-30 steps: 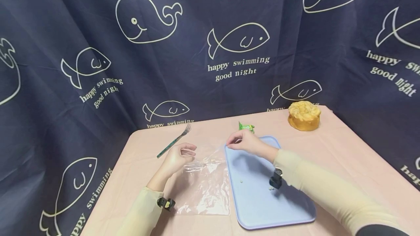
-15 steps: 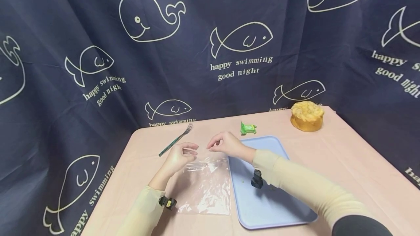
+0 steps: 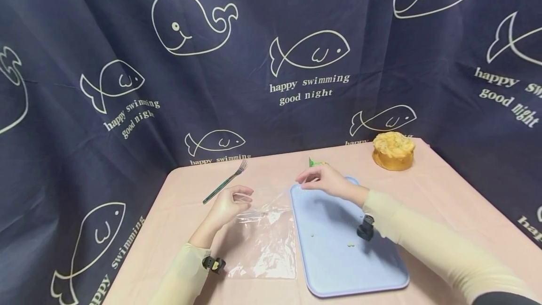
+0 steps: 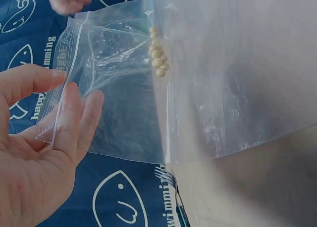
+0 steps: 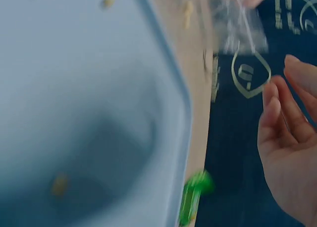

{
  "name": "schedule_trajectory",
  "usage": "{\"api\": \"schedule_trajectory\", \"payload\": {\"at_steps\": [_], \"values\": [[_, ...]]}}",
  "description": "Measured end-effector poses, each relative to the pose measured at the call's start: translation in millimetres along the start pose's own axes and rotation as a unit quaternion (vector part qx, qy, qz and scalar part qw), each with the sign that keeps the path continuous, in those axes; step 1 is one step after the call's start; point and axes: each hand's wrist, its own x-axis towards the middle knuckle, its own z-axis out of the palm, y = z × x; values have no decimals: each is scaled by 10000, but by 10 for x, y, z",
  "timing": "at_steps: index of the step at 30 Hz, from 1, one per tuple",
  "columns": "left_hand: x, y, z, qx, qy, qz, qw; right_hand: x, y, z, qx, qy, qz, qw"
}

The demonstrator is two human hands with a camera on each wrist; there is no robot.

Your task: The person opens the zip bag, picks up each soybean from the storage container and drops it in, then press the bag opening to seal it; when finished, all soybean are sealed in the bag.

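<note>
My left hand (image 3: 226, 206) pinches the mouth of a clear zip bag (image 3: 262, 248) between thumb and fingers. A little cluster of pale round soybeans (image 4: 157, 61) sits inside the bag in the left wrist view. Over the far left corner of a light blue tray (image 3: 334, 267) hovers my right hand (image 3: 328, 183). Its fingers are loosely bent and apart from the thumb in the right wrist view, with nothing seen between them. A few loose soybeans (image 3: 350, 245) lie on the tray, which is right beside the bag.
Behind the bag lies a fork (image 3: 224, 182) with a green handle. A green packet (image 3: 315, 163), partly hidden by my right hand, is beyond the tray. A round golden bread (image 3: 394, 151) stands at the back right. A dark blue curtain (image 3: 254, 116) hangs behind the table.
My right hand went left to the bag's mouth, then swung back right over the tray's far corner. My left hand stays in place on the bag.
</note>
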Motion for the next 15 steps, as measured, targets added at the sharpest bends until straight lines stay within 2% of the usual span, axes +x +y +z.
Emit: {"api": "schedule_trajectory", "payload": {"at_steps": [5,7,11,15], "values": [[-4,-47,-32,-122,-83,54,9999,-332,248,-233,-363,-263,161,9989],[-3,-58,-41,-145,-83,95,9998,-460,338,-286,-422,-464,73,9980],[11,-77,-46,-148,-90,89,9998,-678,473,-355,-301,-875,-131,9956],[19,-97,-43,-123,-103,75,9998,-834,570,-377,-123,-1098,-212,9937]]}}
